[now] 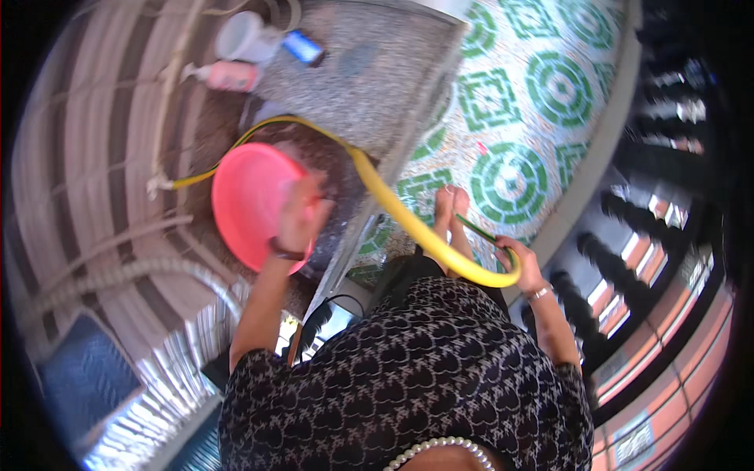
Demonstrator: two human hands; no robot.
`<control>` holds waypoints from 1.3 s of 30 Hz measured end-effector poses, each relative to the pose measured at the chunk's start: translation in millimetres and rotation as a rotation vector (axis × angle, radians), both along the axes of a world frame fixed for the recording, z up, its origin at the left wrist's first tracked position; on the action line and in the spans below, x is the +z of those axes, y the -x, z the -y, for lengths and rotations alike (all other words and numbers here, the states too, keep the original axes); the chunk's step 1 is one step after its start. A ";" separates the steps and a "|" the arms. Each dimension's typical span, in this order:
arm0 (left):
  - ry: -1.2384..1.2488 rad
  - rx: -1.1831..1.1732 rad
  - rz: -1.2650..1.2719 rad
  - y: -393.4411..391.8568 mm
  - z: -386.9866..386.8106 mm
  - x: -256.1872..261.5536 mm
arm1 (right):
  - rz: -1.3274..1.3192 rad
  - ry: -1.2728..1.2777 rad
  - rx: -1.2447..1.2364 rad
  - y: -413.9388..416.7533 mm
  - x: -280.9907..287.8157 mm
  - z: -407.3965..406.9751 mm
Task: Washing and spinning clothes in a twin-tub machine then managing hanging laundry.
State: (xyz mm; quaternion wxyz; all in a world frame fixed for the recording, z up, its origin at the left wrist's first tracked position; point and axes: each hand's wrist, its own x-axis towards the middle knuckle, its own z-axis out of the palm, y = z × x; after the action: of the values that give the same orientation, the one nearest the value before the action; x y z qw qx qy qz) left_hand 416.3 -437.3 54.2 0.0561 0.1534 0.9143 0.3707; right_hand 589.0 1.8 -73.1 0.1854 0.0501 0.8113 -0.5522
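My right hand (521, 262) grips a yellow garden hose (421, 226) with a green stripe, close to its free end, which points toward my bare feet. The hose arches leftward over a ledge and passes behind a pink plastic basin (241, 206) to a tap fitting (158, 183) by the wall. My left hand (301, 215), blurred, is over the right side of the basin, which looks tilted. Whether its fingers hold the basin or anything else cannot be told. A dark bracelet is on the left wrist.
On the stone ledge (365, 70) stand a pink pump bottle (232, 76), a white plastic container (240, 36) and a blue object (303, 47). Green-patterned tiles (509, 182) cover the floor. Dark balusters (624, 215) line the right. A corrugated pipe (159, 268) runs along the left wall.
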 end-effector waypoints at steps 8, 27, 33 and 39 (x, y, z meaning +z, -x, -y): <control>-0.063 -0.400 0.067 -26.8 -38.6 40.0 | -0.077 0.361 0.286 105.8 149.6 87.2; 0.763 0.078 0.351 -143.8 301.4 -155.4 | 0.213 0.246 0.428 95.9 11.2 100.8; 0.948 -0.066 0.228 -105.0 274.7 -139.8 | 0.531 -0.165 -0.334 -33.8 -101.4 -77.7; 0.743 0.364 0.206 -93.5 317.9 -150.8 | 0.803 -0.319 -0.347 -157.4 -94.4 -132.1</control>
State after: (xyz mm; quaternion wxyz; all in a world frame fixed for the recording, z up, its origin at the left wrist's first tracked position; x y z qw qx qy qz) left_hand 509.8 -755.2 -96.6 0.1324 -0.0789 0.9875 0.0332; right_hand 746.5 133.9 -167.6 0.3798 0.4227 0.7298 -0.3801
